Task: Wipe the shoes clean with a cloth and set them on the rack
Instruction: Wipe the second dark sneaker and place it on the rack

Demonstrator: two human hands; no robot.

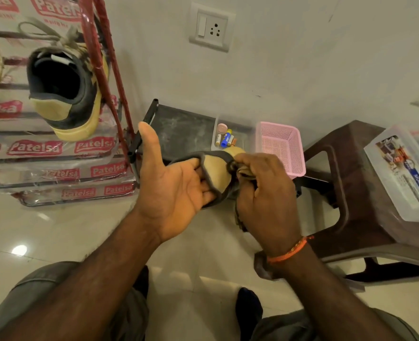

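Fingers (204, 177) of the left hand (171, 178) curl into the collar of a tan shoe (216, 172) at the centre of the frame, thumb standing free and upright. The right hand (265, 193) pinches a bunched cloth (243, 173) against the shoe's right side, fingers closed around it. The shoe is held in the air between both hands, above the floor; its long axis appears to run away from the person, toe pointing toward the wall. The rack (119, 94) stands at the upper left, on the left hand's side, with the matching shoe (65, 94) already resting on it. Setting this one down would probably mean a swing up and leftward by that nearer hand.
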